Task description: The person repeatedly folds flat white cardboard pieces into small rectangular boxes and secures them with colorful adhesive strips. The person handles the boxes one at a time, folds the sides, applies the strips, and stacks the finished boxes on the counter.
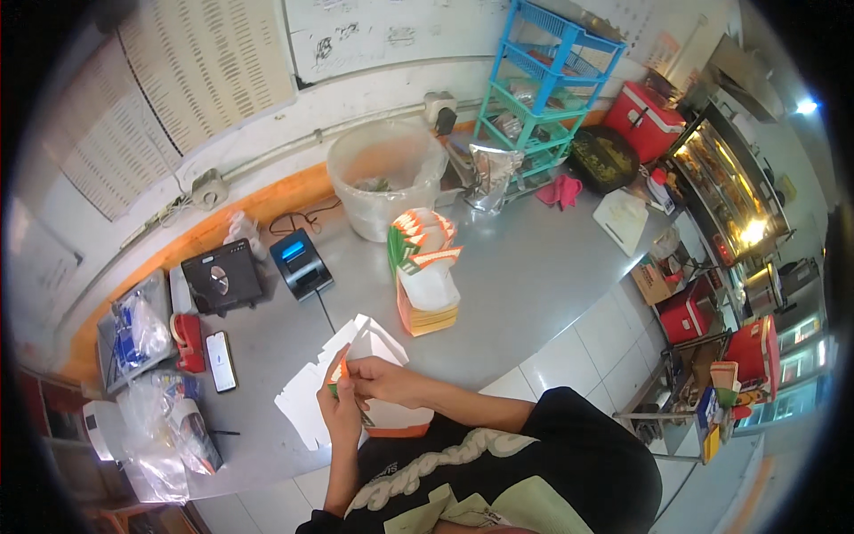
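A partly folded cardboard food box, white inside with orange and green printing outside, is at the table's near edge in front of my body. My left hand is closed on its near side, the thumb up by an orange and green flap. From the right, my right hand pinches the same box with bent fingers close to my left fingertips. Some of the box's panels spread flat to the left, and others stand up behind my hands. Just beyond stands a stack of shaped boxes in the same colours, nested together.
A lined bucket stands behind the stack. Leftward are a small printer, a black case, a red tape dispenser, a phone and plastic bags. At right are a tiered rack, a wok and a white board.
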`<state>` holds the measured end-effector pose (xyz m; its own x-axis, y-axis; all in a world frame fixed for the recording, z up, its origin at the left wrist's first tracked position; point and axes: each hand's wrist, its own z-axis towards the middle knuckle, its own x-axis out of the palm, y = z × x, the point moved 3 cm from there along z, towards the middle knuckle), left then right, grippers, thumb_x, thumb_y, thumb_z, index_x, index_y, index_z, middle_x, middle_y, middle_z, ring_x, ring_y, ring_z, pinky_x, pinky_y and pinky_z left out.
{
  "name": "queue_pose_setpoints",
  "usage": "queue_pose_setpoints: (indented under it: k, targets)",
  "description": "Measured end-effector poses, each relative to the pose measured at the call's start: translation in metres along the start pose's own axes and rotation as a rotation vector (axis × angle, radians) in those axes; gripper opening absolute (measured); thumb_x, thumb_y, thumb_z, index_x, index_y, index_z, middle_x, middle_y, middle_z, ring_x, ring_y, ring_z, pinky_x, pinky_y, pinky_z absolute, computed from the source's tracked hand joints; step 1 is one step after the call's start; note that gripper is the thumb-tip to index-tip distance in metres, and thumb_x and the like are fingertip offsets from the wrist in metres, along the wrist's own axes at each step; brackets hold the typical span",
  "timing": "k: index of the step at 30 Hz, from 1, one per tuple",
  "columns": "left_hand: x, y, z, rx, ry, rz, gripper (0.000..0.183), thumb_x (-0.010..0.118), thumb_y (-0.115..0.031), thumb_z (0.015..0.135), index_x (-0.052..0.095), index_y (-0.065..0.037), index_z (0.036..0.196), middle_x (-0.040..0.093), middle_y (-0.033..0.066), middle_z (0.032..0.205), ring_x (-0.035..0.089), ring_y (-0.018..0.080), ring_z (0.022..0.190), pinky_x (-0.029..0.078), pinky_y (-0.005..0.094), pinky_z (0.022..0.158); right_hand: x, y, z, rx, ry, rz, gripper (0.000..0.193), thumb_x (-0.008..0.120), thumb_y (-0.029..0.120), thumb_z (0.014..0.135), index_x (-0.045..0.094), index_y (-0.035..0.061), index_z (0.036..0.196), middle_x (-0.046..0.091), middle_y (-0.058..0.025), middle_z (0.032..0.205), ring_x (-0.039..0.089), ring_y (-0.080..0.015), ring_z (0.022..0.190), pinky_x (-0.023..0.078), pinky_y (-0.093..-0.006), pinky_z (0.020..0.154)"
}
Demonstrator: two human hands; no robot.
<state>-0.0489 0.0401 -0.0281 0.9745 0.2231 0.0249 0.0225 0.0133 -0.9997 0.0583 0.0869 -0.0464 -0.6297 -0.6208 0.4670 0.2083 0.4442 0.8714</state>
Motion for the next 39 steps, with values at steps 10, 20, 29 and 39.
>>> queue_pose_setpoints:
  k: [10, 20, 29, 39]
  targets:
    - [-0.019, 0.004, 0.001, 0.163, -0.301, 0.264, 0.051, 0.054, -0.04, 0.103, 0.057, 0.001, 0.073, 0.047, -0.0019, 0.053, 0.041, 0.0059, 0.053, 0.031, 0.029, 0.047, -0.019, 0.037, -0.019, -0.566, -0.827, -0.731, 0.019, 0.065, 0.016, 0.096, 0.063, -0.0005, 0.107, 0.065, -0.0043, 0.091, 0.059, -0.0132, 0.078, 0.048, -0.0299, 0.071]
    - [0.002, -0.013, 0.013, 0.362, 0.223, 0.553, 0.025, 0.06, -0.012, 0.094, 0.066, 0.003, 0.112, 0.062, 0.0134, 0.066, 0.061, 0.0241, 0.054, 0.045, 0.0363, 0.054, -0.031, 0.021, -0.018, -0.324, -0.537, -0.947, 0.05, 0.066, 0.014, 0.088, 0.055, 0.0, 0.135, 0.058, -0.019, 0.12, 0.049, -0.0344, 0.123, 0.038, -0.0443, 0.1]
    - [-0.024, -0.004, 0.014, 0.056, 0.318, 0.535, 0.026, 0.055, -0.009, 0.097, 0.05, -0.006, 0.122, 0.067, 0.0221, 0.09, 0.066, 0.038, 0.062, 0.049, 0.037, 0.059, -0.036, -0.013, -0.009, -0.361, -0.378, -0.884, 0.028, 0.057, 0.01, 0.096, 0.056, -0.0001, 0.122, 0.065, -0.0208, 0.106, 0.063, -0.0334, 0.105, 0.047, -0.0404, 0.09]
    - [-0.014, -0.04, 0.04, 0.746, -0.143, 0.767, 0.018, 0.067, -0.014, 0.094, 0.055, -0.001, 0.099, 0.064, 0.0131, 0.073, 0.063, 0.0331, 0.062, 0.048, 0.035, 0.056, -0.055, 0.013, -0.006, -0.282, -0.402, -0.636, 0.009, 0.057, 0.012, 0.102, 0.054, 0.0027, 0.104, 0.061, -0.0016, 0.09, 0.059, -0.0081, 0.084, 0.048, -0.0264, 0.073]
